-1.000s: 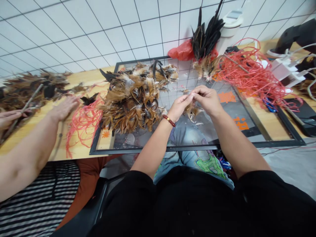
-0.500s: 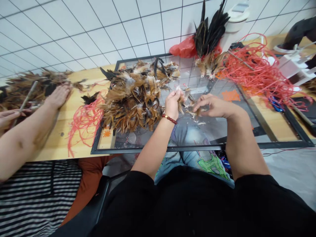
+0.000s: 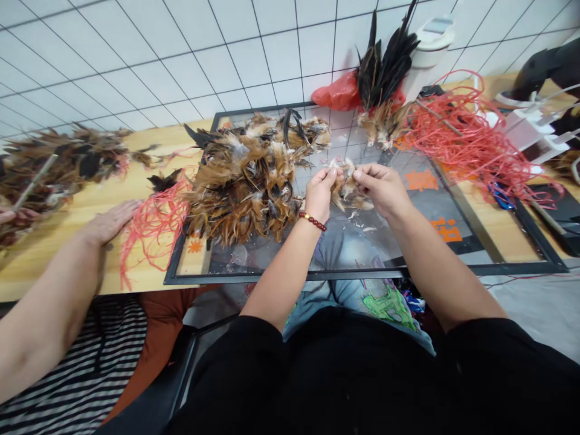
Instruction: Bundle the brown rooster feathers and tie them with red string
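Observation:
Over the glass panel (image 3: 254,260), my left hand (image 3: 321,192) pinches the pale ends of some small brown feathers (image 3: 343,194). My right hand (image 3: 383,186) is closed too, thumb and forefinger pinched on the feathers' other side, close to my left fingertips. The feathers hang between the two hands, and their exact number is unclear. To the left of my left hand lies a large pile of brown feather bunches (image 3: 244,187). Small bits of white fluff are scattered on the glass below my hands.
Red plastic string (image 3: 471,139) heaps at the right, with a smaller tangle (image 3: 156,220) at left. Black feathers (image 3: 383,66) stand by a red bag (image 3: 336,90) near the tiled wall. A co-worker's hand (image 3: 113,219) rests on the wooden table beside more feathers (image 3: 58,160).
My right hand has moved left and up to meet my left hand, its fingers now closed on feathers. The co-worker's hand has slid down and right, toward the string.

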Tool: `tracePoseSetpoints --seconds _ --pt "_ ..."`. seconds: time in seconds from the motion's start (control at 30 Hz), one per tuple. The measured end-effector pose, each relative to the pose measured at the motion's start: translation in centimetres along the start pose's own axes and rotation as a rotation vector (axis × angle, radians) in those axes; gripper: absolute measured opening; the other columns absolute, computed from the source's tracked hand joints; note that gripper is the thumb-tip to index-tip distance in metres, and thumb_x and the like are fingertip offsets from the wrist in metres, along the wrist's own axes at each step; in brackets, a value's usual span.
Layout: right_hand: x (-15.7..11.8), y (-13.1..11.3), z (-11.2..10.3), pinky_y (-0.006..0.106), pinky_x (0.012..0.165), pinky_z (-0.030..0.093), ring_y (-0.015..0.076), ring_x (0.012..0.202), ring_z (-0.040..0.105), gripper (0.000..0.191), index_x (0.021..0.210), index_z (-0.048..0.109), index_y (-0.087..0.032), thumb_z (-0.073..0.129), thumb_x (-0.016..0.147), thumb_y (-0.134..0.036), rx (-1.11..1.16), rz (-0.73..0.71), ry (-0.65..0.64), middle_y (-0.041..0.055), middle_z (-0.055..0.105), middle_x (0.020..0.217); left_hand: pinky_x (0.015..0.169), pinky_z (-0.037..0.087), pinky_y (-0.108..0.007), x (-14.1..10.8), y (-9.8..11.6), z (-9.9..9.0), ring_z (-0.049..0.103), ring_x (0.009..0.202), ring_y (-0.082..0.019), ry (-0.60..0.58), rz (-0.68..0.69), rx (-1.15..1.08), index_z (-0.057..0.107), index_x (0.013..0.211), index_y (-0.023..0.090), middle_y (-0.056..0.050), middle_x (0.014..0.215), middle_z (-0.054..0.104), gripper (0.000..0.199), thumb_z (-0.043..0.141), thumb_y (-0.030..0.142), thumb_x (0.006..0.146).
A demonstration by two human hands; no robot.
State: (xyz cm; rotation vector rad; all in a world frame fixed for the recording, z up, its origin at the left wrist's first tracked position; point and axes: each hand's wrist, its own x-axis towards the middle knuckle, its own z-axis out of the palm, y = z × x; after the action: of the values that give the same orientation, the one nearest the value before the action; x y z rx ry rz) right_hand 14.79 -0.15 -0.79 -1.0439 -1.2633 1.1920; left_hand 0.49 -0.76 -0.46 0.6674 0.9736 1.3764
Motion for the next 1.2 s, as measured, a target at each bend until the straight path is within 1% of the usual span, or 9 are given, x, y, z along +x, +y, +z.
tracePoseSetpoints --seconds 0.13,0.27,0.53,0.63,0.73,0.87,1.0,1.1,1.2 --pt "-0.1 -0.1 0.0 0.025 0.051 0.039 0.0088 0.052 0.045 0.051 0.072 0.064 -0.022 0.09 0.062 -0.064 -0.007 -0.005 0.022 -0.004 0.056 0.059 0.084 0.052 -0.025 -0.1 0.2 0.1 0.068 0.078 -0.011 -0.043 -0.016 -0.014 0.069 0.074 0.018 0.0 0.077 0.072 0.015 0.071 0.021 0.089" --pt "0.1 0.1 -0.2 0.027 0.055 0.041 0.0103 0.055 0.048 0.048 0.077 0.063 -0.023 0.086 0.068 -0.065 -0.025 -0.067 0.037 -0.0034 0.057 0.064 0.082 0.053 -0.026 0.0 -0.1 0.0 0.067 0.071 -0.011 -0.091 -0.101 -0.01 0.068 0.073 0.016 0.001 0.07 0.069 0.016 0.076 0.022 0.086" --pt "1.4 2.1 -1.2 0.027 0.056 0.047 0.0111 0.059 0.054 0.026 0.087 0.067 -0.024 0.078 0.083 -0.047 -0.014 -0.145 0.254 -0.0013 0.063 0.073 0.075 0.055 -0.027 -0.3 0.2 -0.1 0.07 0.072 -0.014 -0.229 -0.252 -0.014 0.064 0.073 0.015 -0.004 0.072 0.071 0.022 0.072 0.026 0.091" --pt "1.5 2.3 -1.6 0.029 0.062 0.052 0.0153 0.073 0.063 0.022 0.096 0.068 -0.024 0.073 0.088 -0.045 -0.164 -0.207 0.255 0.0027 0.068 0.086 0.074 0.054 -0.025 -0.4 0.1 0.0 0.066 0.064 -0.01 -0.235 -0.226 0.017 0.065 0.07 0.015 -0.003 0.066 0.07 0.022 0.073 0.023 0.089" --pt "0.9 1.5 -1.7 0.036 0.077 0.057 0.0228 0.103 0.067 0.031 0.118 0.068 -0.027 0.067 0.091 -0.041 -0.42 -0.376 0.269 0.0096 0.068 0.121 0.076 0.053 -0.025 -0.3 -0.1 0.0 0.062 0.058 -0.009 -0.177 -0.198 0.029 0.066 0.067 0.014 -0.001 0.06 0.066 0.023 0.073 0.02 0.089" --pt "-0.5 -0.1 -1.5 0.048 0.097 0.051 0.0294 0.123 0.061 0.039 0.131 0.066 -0.029 0.06 0.092 -0.031 -0.841 -0.596 0.087 0.0117 0.06 0.143 0.074 0.052 -0.024 -0.3 0.1 0.0 0.061 0.057 -0.008 -0.156 -0.175 0.04 0.066 0.065 0.014 0.0 0.059 0.065 0.025 0.07 0.017 0.09" --pt "-0.8 -0.1 -1.5 0.052 0.1 0.045 0.029 0.108 0.064 0.022 0.109 0.073 -0.026 0.056 0.097 -0.033 -1.103 -0.55 0.045 0.0098 0.072 0.116 0.072 0.051 -0.022 -0.7 0.5 0.1 0.06 0.056 -0.007 -0.173 -0.156 0.052 0.066 0.066 0.014 0.001 0.059 0.065 0.024 0.073 0.018 0.088" --pt "-0.3 0.4 -2.0 0.049 0.092 0.047 0.0285 0.095 0.065 0.025 0.091 0.07 -0.022 0.052 0.099 -0.038 -1.09 -0.498 0.127 0.01 0.072 0.091 0.076 0.053 -0.024 -0.7 0.6 0.2 0.063 0.059 -0.008 -0.157 -0.175 0.036 0.067 0.068 0.014 0.0 0.061 0.066 0.023 0.073 0.021 0.089" --pt "0.1 0.4 -2.0 0.043 0.082 0.05 0.0267 0.089 0.065 0.028 0.089 0.066 -0.022 0.048 0.101 -0.041 -0.987 -0.501 0.252 0.011 0.07 0.089 0.082 0.055 -0.026 -0.6 0.5 0.2 0.067 0.065 -0.01 -0.107 -0.176 -0.005 0.068 0.071 0.015 0.0 0.064 0.068 0.021 0.076 0.025 0.087"
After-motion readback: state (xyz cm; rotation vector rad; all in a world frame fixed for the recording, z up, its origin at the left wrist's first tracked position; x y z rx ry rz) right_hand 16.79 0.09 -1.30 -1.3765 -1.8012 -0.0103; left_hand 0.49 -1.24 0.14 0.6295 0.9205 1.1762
